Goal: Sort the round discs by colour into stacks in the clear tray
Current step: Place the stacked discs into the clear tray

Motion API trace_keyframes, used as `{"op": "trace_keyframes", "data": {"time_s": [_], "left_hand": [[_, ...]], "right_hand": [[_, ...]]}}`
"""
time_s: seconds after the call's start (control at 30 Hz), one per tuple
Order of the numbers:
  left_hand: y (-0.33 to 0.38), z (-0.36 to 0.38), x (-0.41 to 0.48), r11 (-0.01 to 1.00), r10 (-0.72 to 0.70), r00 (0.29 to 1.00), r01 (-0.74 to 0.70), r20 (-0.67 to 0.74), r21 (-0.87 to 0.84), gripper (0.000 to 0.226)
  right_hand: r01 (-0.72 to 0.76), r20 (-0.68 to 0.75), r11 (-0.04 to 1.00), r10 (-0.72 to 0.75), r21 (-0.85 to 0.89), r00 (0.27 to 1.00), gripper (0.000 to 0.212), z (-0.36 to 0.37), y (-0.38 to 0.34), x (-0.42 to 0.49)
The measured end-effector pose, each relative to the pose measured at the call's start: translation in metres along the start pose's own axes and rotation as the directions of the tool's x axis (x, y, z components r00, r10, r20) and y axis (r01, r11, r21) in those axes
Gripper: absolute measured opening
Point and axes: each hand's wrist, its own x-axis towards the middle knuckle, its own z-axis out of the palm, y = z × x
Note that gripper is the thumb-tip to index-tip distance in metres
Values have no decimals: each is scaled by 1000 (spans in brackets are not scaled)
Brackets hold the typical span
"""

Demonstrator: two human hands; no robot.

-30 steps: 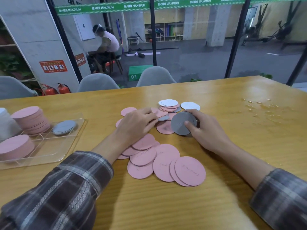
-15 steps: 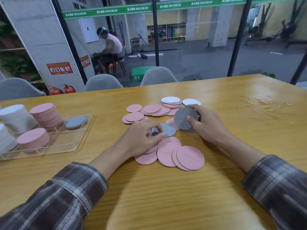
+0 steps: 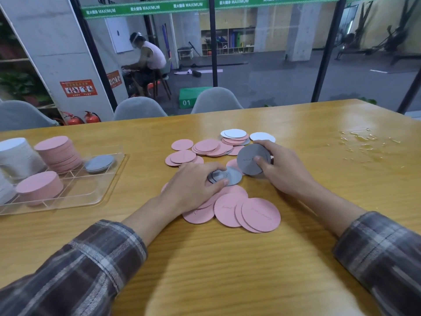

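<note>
**Wooden table, both hands on grey discs**

Yellow wooden table (image 3: 227,270) in front of a glass wall. Beyond the glass, a gym floor, a seated person (image 3: 148,58) and a green box (image 3: 191,96). Along the table's far side, grey chairs (image 3: 139,108) and red fire extinguishers (image 3: 91,117). Far right on the wood, spilled drops of liquid (image 3: 364,142), well apart from everything else.

At table centre, a scatter of loose discs. Right hand (image 3: 284,172) curled round a grey stack (image 3: 248,159), thumb across its front face, the stack tilted up on edge at the right of the scatter. Left hand (image 3: 196,185) palm down, fingers and thumb pinching a couple of loose grey discs (image 3: 232,176) low over the table — just left of the grey stack and nearer the viewer, close beside it.

Under and beside the left hand, near pink discs (image 3: 257,215), overlapping, spread toward the viewer. Beyond both hands, far pink discs (image 3: 205,148) in loose heaps, with white discs (image 3: 234,133) on top at the far end and a single white disc (image 3: 262,136) just behind the right hand's fingers.

Off to the left, well apart from both hands, a clear tray (image 3: 91,192) with dividers. Inside it:

- a tall pink stack (image 3: 58,151) at the back
- a shorter pink stack (image 3: 38,185) nearer the viewer
- a white stack (image 3: 16,156) at far left
- a low grey pile (image 3: 99,163) at the back right

Plaid sleeves (image 3: 102,258) on both forearms.
</note>
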Motion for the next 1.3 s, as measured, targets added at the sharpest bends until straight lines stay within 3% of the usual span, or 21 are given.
{"op": "trace_keyframes", "data": {"time_s": [0.17,0.33,0.63,0.77,0.93,1.17,1.3], "left_hand": [[2,-5,-1,1000,-3,1000,3,-9,-16,47],[5,-8,-1,980,-40,999,46,33,-195,33],[14,-11,-1,907,-29,999,14,-29,-422,50],[17,-12,1,838,-152,982,68,-112,-542,50],[13,-11,1,859,-198,956,64,-214,-508,26],[20,-5,3,893,-201,937,55,-286,-446,27],[22,-2,4,905,-203,930,59,-306,-422,26]], "right_hand": [[8,18,1000,-8,8,1000,39,-1,-1,-1],[16,17,1000,-16,3,1000,39,0,-2,-1],[32,33,997,-34,77,999,36,0,-4,-1],[23,90,980,-42,197,995,34,-1,-9,-5],[-18,152,945,-33,327,988,34,-1,-15,-8],[64,166,967,-107,248,980,29,6,-18,-11],[147,162,982,-165,120,973,41,7,-16,-11]]}}
